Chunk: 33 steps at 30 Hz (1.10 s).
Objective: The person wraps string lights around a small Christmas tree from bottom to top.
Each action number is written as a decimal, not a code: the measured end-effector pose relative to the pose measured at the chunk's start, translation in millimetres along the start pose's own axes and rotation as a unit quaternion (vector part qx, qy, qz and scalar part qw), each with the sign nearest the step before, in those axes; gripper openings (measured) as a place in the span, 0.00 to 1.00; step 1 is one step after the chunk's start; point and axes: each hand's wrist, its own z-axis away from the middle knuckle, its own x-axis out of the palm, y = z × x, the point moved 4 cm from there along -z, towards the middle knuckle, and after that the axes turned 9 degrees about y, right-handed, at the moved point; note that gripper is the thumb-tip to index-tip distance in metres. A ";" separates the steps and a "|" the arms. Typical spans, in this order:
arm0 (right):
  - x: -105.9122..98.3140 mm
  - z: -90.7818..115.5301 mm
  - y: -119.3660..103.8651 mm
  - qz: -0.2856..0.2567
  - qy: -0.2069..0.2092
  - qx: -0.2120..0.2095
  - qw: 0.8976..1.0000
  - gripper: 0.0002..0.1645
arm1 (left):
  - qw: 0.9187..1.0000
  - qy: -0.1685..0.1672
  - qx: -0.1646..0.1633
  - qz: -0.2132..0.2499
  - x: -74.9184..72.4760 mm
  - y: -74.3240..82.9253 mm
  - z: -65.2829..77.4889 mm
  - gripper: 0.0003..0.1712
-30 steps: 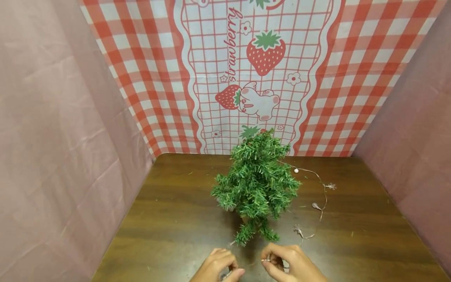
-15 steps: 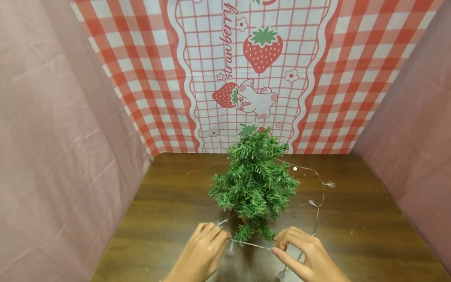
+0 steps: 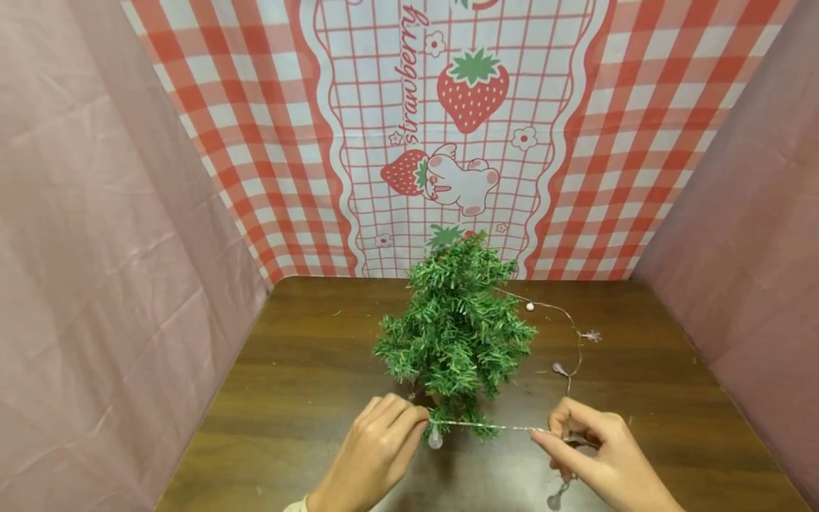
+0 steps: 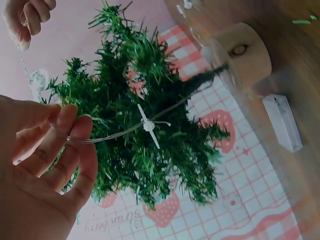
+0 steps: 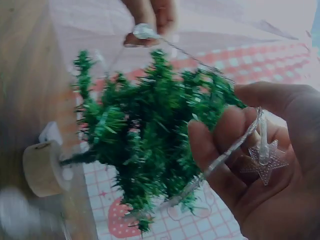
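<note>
A small artificial Christmas tree (image 3: 457, 320) stands upright on the table; its round wooden base (image 4: 245, 55) shows in the left wrist view. In front of its lower branches my left hand (image 3: 377, 451) pinches a string light wire (image 3: 483, 426) between thumb and fingers. My right hand (image 3: 604, 451) pinches the same wire farther right, and the stretch between them is taut. A clear round bulb (image 3: 435, 437) hangs beside my left fingertips. Against my right palm lies a clear star (image 5: 265, 161). A snowflake piece (image 4: 148, 126) is on the wire trailing from my left hand.
The rest of the string light curves along the table's right side, with a white bead (image 3: 530, 306) and a clear snowflake (image 3: 590, 336). A white box (image 4: 282, 122) lies near the base. Behind the wooden table (image 3: 256, 398) hangs a strawberry-print cloth (image 3: 473, 92).
Both hands have risen from the front edge toward the tree. My right hand has moved right, away from the left, and the wire between them has become longer and straight.
</note>
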 end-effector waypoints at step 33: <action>-93.0 -23.5 16.3 0.156 0.146 0.099 0.972 0.06 | 1.000 0.027 -0.010 -0.003 54.7 22.2 -6.9 0.12</action>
